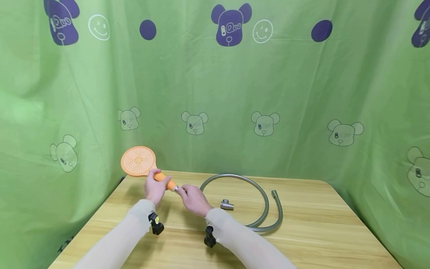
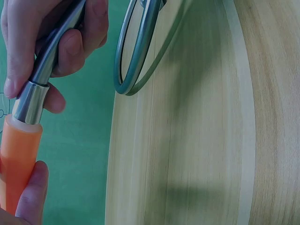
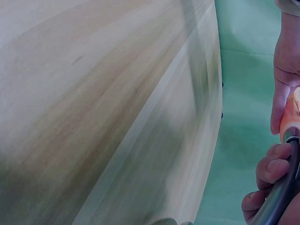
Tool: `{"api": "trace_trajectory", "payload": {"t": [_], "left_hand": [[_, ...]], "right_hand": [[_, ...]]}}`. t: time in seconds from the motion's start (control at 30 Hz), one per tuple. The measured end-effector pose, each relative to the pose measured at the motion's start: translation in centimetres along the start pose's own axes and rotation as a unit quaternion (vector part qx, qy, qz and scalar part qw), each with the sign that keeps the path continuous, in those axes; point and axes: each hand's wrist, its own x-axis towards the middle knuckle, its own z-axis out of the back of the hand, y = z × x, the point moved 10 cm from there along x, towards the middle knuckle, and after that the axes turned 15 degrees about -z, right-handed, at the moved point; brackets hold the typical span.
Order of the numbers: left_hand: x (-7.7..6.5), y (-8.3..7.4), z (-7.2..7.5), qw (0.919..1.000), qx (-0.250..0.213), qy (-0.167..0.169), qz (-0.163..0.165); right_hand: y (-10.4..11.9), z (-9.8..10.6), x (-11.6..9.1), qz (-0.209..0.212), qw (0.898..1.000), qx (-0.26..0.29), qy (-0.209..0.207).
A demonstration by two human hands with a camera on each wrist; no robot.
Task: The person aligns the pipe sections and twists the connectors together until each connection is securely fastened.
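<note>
An orange shower head (image 1: 138,161) with a round perforated face is held up over the table's back left. My left hand (image 1: 155,188) grips its orange handle (image 2: 19,154). At the handle's lower end, my right hand (image 1: 196,200) holds the grey shower hose (image 2: 49,54), fingers curled round it just behind its metal connector (image 2: 31,102). The connector meets the handle end; how far it is screwed on cannot be told. From the right hand the hose loops across the table, and its other end fitting (image 1: 274,194) lies free at the right.
A small chrome angle valve (image 1: 226,204) lies on the wooden table (image 1: 319,224), inside the hose loop. Green patterned curtains (image 1: 231,82) surround the table at the back and both sides. Each wrist carries a black camera.
</note>
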Motion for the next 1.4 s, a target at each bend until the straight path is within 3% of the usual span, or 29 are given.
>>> {"api": "trace_trajectory", "payload": {"t": [0.63, 1.4], "left_hand": [[0.0, -0.4, 0.1, 0.9999, -0.002, -0.007, -0.011], [0.2, -0.6, 0.1, 0.9999, -0.005, -0.01, -0.006]], "right_hand": [[-0.8, -0.2, 0.0, -0.026, 0.999, 0.038, 0.004], [0.2, 0.6, -0.4, 0.018, 0.999, -0.007, -0.038]]}}
